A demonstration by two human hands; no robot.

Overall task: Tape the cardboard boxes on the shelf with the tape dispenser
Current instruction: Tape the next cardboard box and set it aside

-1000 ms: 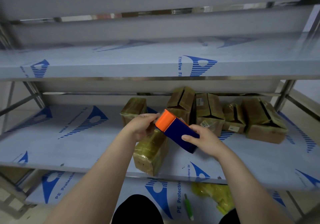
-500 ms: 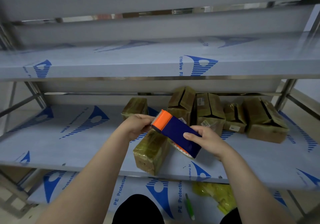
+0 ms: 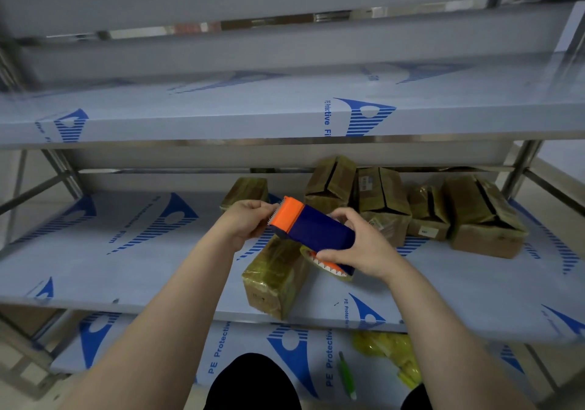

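Your left grip [image 3: 245, 221] was clenched on the orange toothed head of the tape dispenser [image 3: 316, 227], thumb and fingers curled round that end. Whether they also pinched a loose end of tape I could not tell.

Within the last second you had rolled the dispenser in your hands. Before, only its smooth orange cap and blue flank showed. Now the teeth faced your left grip, and a serrated orange-and-white strip showed under the blue body. I judged that you were readying the tape, probably hunting for its free end. No fresh strip ran from the dispenser to any box, so the taping itself had not yet begun.

The dispenser was held in the air above the front box [image 3: 275, 279], which lay near the front edge of the middle shelf [image 3: 126, 267]. I could not tell whether the two touched. Its long axis ran from upper left to lower right, with the orange head pointing left and a little toward the back of the shelf. The blue body sloped down to your right grip [image 3: 364, 248], which was clenched round that far end, fingers over the top and thumb beneath.

Further right, the other cardboard boxes [image 3: 383, 200] sat clustered toward the back right corner, well apart from the dispenser.
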